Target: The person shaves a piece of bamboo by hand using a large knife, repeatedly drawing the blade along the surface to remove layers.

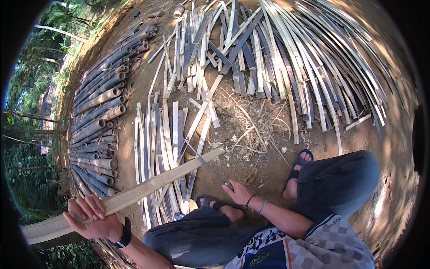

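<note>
A long, pale split bamboo strip (156,183) runs slantwise from the lower left toward the middle. My left hand (95,220) grips it near its lower-left part, fingers curled over the upper edge and the thumb along the face. In my right hand (238,195) is the dark handle of a knife (214,170) with a long, thin blade. The blade crosses the strip close to its far end and points up and to the left; whether it touches the wood I cannot tell. Curly bamboo shavings (253,121) lie on the ground beyond the strip's end.
A heap of split bamboo strips (309,62) spreads across the far side. More strips (159,134) lie beneath the held piece. Uncut bamboo poles (96,130) are stacked at the left, before green trees. My sandalled feet (293,175) rest on bare earth.
</note>
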Demonstrator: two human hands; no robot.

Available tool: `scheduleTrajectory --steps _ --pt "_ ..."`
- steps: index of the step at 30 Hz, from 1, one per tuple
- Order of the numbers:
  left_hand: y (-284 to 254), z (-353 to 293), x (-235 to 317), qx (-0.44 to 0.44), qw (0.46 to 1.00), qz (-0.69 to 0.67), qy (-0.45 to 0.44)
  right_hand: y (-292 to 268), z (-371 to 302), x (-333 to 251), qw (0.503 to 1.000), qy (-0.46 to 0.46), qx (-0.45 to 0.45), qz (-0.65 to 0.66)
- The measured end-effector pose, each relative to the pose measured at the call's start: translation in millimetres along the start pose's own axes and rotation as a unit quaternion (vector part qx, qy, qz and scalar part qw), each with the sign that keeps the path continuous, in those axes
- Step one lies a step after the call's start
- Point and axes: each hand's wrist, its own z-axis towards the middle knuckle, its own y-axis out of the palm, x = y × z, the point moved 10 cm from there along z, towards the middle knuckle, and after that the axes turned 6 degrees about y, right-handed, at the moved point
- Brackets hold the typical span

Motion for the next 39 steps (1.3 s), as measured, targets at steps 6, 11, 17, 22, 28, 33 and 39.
scheduleTrajectory --steps 6,11,17,22,28,33,39 --pt "-5.6 -4.4 5.9 -0.026 0.999 -0.027 -0.003 -2.9 0.5 34.2 0.991 0.127 0.000 0.038" --pt "-47.1 -16.0 9.6 0.049 0.999 0.003 0.021 -0.9 -5.6 -0.1 1.000 0.024 -0.002 -0.008" --pt "-176.8 -66.7 25.9 0.127 0.992 -0.021 0.015 31.3 -19.6 -3.1 0.996 0.064 -0.060 -0.033" --pt "-222.5 -99.0 32.7 0.204 0.979 -0.016 0.017 22.7 -12.4 6.1 0.989 0.076 -0.090 -0.088" --pt "-215.6 -95.9 32.2 0.169 0.985 -0.024 0.021 34.5 -20.9 -10.8 0.990 0.065 -0.087 -0.094" --pt "-210.4 -91.0 31.9 0.158 0.987 -0.033 0.028 17.6 -5.1 11.7 0.988 0.091 -0.071 -0.107" --pt "-209.9 -89.9 33.2 0.144 0.988 -0.040 0.025 29.2 -11.9 -11.6 0.985 0.062 -0.115 -0.114"
